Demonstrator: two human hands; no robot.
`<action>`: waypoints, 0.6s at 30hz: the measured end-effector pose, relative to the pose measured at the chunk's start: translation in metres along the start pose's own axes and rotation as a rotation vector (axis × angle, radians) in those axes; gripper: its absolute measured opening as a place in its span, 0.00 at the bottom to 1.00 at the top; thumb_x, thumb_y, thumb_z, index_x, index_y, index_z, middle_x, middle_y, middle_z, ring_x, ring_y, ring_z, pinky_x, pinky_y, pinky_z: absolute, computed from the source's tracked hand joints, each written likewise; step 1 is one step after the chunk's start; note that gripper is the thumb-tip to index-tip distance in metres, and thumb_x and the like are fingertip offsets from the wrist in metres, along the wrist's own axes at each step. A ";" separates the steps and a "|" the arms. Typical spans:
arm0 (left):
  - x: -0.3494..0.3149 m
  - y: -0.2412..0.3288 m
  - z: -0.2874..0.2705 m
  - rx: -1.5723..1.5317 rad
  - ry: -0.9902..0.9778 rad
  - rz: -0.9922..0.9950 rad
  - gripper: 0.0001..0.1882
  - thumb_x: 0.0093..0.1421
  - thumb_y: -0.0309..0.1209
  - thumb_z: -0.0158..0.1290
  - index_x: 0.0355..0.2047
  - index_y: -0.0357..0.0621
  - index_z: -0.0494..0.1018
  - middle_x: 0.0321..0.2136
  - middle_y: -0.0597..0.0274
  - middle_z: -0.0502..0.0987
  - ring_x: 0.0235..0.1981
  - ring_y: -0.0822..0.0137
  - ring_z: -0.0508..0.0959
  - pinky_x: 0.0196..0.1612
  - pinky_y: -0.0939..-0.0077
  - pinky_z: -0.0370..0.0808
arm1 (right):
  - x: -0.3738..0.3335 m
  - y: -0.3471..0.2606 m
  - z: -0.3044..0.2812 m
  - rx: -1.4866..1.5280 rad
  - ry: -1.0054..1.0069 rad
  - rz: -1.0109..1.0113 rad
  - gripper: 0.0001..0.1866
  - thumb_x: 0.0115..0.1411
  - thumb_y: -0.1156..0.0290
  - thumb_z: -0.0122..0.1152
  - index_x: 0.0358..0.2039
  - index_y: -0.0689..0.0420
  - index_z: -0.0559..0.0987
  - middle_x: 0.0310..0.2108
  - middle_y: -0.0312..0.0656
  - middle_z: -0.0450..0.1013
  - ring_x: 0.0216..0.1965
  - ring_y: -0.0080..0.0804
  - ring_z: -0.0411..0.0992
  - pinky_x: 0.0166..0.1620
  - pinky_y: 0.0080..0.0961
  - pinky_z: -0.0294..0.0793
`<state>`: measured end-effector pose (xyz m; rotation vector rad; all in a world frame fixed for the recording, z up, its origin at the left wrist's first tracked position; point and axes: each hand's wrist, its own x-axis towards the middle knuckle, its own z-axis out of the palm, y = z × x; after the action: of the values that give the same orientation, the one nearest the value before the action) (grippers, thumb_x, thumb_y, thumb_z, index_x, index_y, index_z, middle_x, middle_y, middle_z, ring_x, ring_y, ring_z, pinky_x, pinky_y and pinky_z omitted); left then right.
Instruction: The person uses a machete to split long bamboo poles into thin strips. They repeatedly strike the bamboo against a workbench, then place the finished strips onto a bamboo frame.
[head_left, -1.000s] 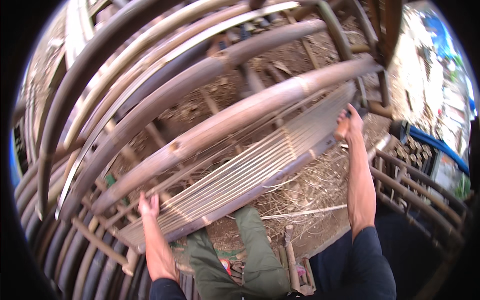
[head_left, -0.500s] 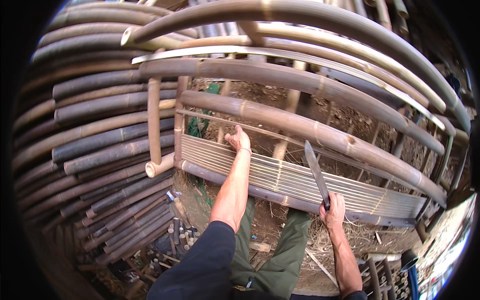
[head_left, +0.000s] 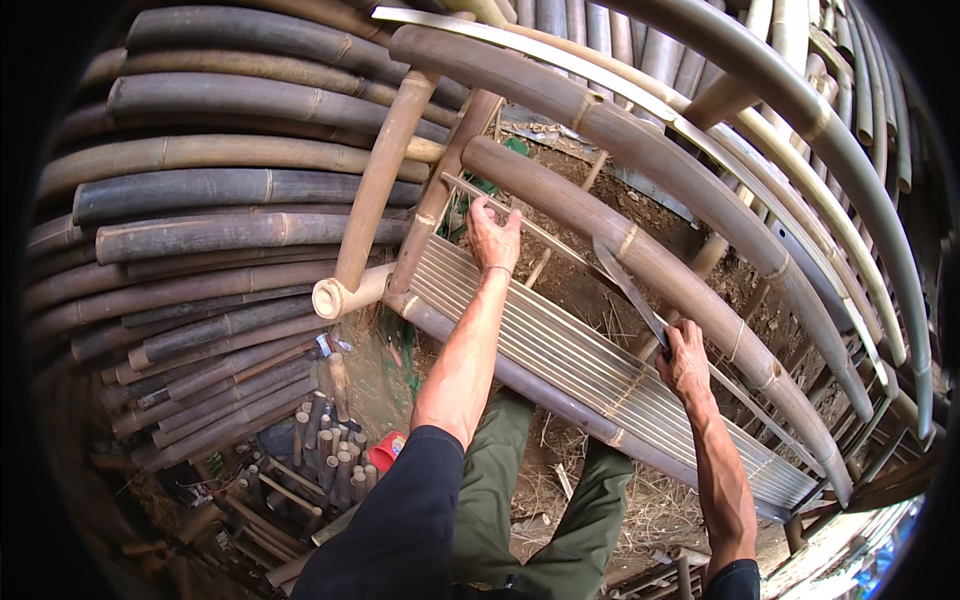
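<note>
My left hand (head_left: 493,240) is closed round a thin bamboo slat (head_left: 550,238) near its left end, with the slat passing between thumb and fingers. A long knife (head_left: 632,295) with a dark handle is gripped in my right hand (head_left: 686,362); its blade points up and left, and the tip lies close to the slat and a thick bamboo rail (head_left: 630,240). Both hands are over a bamboo bench frame. Below the slat, several narrow strips (head_left: 560,345) lie side by side along the frame's near bamboo pole (head_left: 540,385).
Stacked bamboo poles (head_left: 210,195) fill the left side. A frame leg with a cut open end (head_left: 328,298) juts out at the left. Farther off run more curved rails (head_left: 590,105). Short bamboo offcuts (head_left: 335,455) and a red object (head_left: 387,450) are low at the left.
The view has turned, so the bench frame slants more steeply. My left hand has come up onto the slat. The knife has moved up from the strips toward the slat and rail.
</note>
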<state>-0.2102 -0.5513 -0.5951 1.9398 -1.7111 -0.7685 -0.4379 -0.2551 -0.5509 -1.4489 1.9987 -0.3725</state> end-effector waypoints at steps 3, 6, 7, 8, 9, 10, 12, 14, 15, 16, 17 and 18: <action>-0.001 -0.003 -0.012 0.129 -0.034 0.239 0.33 0.51 0.38 0.64 0.54 0.37 0.67 0.55 0.48 0.65 0.55 0.52 0.66 0.58 0.60 0.66 | -0.009 -0.010 -0.017 0.049 0.012 0.052 0.23 0.41 0.78 0.62 0.42 0.64 0.72 0.46 0.54 0.65 0.49 0.53 0.65 0.53 0.41 0.69; 0.005 -0.006 -0.015 0.116 -0.084 0.375 0.33 0.55 0.42 0.61 0.56 0.35 0.67 0.57 0.50 0.63 0.57 0.50 0.65 0.59 0.58 0.65 | -0.013 -0.014 -0.032 0.082 0.039 0.062 0.23 0.42 0.79 0.60 0.42 0.65 0.70 0.45 0.56 0.65 0.48 0.56 0.66 0.52 0.42 0.69; 0.007 -0.005 -0.015 0.123 -0.097 0.396 0.33 0.55 0.43 0.61 0.56 0.34 0.67 0.57 0.50 0.63 0.57 0.50 0.65 0.58 0.59 0.66 | -0.012 -0.013 -0.035 0.091 0.058 0.060 0.23 0.42 0.79 0.60 0.42 0.65 0.70 0.45 0.56 0.66 0.47 0.56 0.66 0.52 0.43 0.69; 0.008 -0.005 -0.014 0.098 -0.147 0.352 0.34 0.55 0.44 0.60 0.56 0.34 0.67 0.57 0.49 0.62 0.57 0.50 0.65 0.59 0.60 0.66 | -0.011 -0.013 -0.035 0.103 0.058 0.048 0.22 0.42 0.80 0.59 0.42 0.65 0.70 0.45 0.57 0.67 0.47 0.57 0.67 0.51 0.43 0.69; 0.008 -0.005 -0.014 0.074 -0.197 0.307 0.34 0.55 0.45 0.60 0.56 0.34 0.67 0.57 0.48 0.62 0.57 0.50 0.66 0.59 0.60 0.66 | -0.010 -0.010 -0.035 0.099 0.057 0.045 0.22 0.43 0.80 0.59 0.42 0.65 0.70 0.45 0.57 0.67 0.47 0.57 0.67 0.51 0.43 0.69; 0.008 -0.005 -0.014 0.049 -0.245 0.262 0.35 0.56 0.46 0.60 0.56 0.34 0.67 0.57 0.47 0.62 0.57 0.50 0.66 0.59 0.61 0.66 | -0.011 -0.007 -0.033 0.095 0.056 0.042 0.22 0.43 0.81 0.58 0.42 0.65 0.70 0.44 0.57 0.67 0.47 0.57 0.67 0.51 0.43 0.69; 0.010 -0.009 -0.014 0.068 -0.246 0.289 0.35 0.55 0.46 0.60 0.56 0.33 0.67 0.56 0.48 0.61 0.56 0.50 0.66 0.59 0.61 0.66 | -0.011 -0.007 -0.026 0.091 0.078 0.020 0.22 0.43 0.81 0.58 0.43 0.65 0.70 0.44 0.56 0.67 0.46 0.57 0.67 0.50 0.43 0.69; 0.014 -0.012 -0.014 0.081 -0.234 0.334 0.35 0.55 0.45 0.60 0.55 0.32 0.67 0.55 0.48 0.62 0.55 0.50 0.67 0.57 0.61 0.68 | -0.009 -0.008 -0.025 0.096 0.090 0.001 0.22 0.43 0.81 0.58 0.43 0.65 0.70 0.44 0.56 0.67 0.46 0.57 0.67 0.50 0.43 0.69; 0.015 -0.013 -0.013 0.081 -0.226 0.349 0.34 0.55 0.44 0.61 0.55 0.32 0.67 0.54 0.47 0.62 0.54 0.50 0.67 0.57 0.61 0.68 | -0.009 -0.010 -0.025 0.098 0.094 -0.007 0.22 0.43 0.81 0.58 0.43 0.65 0.70 0.44 0.56 0.67 0.45 0.56 0.67 0.50 0.43 0.69; 0.012 -0.016 -0.014 0.089 -0.221 0.346 0.34 0.55 0.44 0.61 0.55 0.32 0.67 0.54 0.47 0.62 0.53 0.50 0.68 0.56 0.62 0.68 | -0.011 -0.012 -0.025 0.119 0.092 -0.004 0.22 0.43 0.81 0.58 0.42 0.65 0.70 0.43 0.56 0.67 0.45 0.56 0.67 0.49 0.42 0.69; 0.012 -0.016 -0.015 0.096 -0.215 0.348 0.34 0.55 0.43 0.61 0.55 0.31 0.67 0.54 0.47 0.62 0.53 0.49 0.68 0.56 0.62 0.69 | -0.011 -0.011 -0.024 0.125 0.098 -0.005 0.22 0.43 0.81 0.58 0.42 0.65 0.70 0.43 0.56 0.67 0.45 0.56 0.67 0.49 0.42 0.69; 0.012 -0.015 -0.015 0.095 -0.221 0.343 0.34 0.55 0.43 0.61 0.55 0.31 0.67 0.54 0.47 0.62 0.53 0.49 0.68 0.55 0.62 0.69 | -0.010 -0.010 -0.023 0.130 0.103 -0.005 0.22 0.43 0.81 0.58 0.42 0.65 0.70 0.43 0.56 0.67 0.45 0.56 0.67 0.49 0.42 0.69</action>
<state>-0.1882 -0.5616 -0.5952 1.6009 -2.1743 -0.8053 -0.4433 -0.2520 -0.5248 -1.3788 2.0114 -0.5792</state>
